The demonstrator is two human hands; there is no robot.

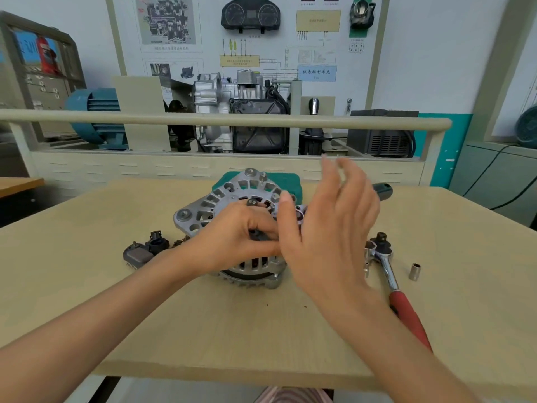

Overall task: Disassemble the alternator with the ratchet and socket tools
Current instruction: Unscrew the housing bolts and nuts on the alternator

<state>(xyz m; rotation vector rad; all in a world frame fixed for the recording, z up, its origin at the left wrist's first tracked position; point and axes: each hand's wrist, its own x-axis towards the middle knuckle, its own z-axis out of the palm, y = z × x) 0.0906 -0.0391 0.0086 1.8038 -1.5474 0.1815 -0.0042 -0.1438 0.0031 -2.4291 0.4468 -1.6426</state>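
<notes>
"Where is the alternator (241, 228)?"

"It sits on the table (145, 315), right under my left hand (241, 237). A green cloth (293, 181) lies behind it."

"What is your left hand doing?"

"My fingers are curled on top of it. They pinch a small dark part in the middle. I cannot tell what that part is."

"And your right hand (328, 228)?"

"It is up in the air, just beside my left hand. The fingers are straight and a bit spread. It holds nothing."

"Where is the ratchet (389, 274)?"

"On the table, to the right of my right hand. Its red handle points back toward me. A little silver socket (415, 271) stands just past it, on the far side from my hand."

"Anything on the other side?"

"Some dark small parts (145, 251) lie left of my left hand, near my wrist."
</notes>
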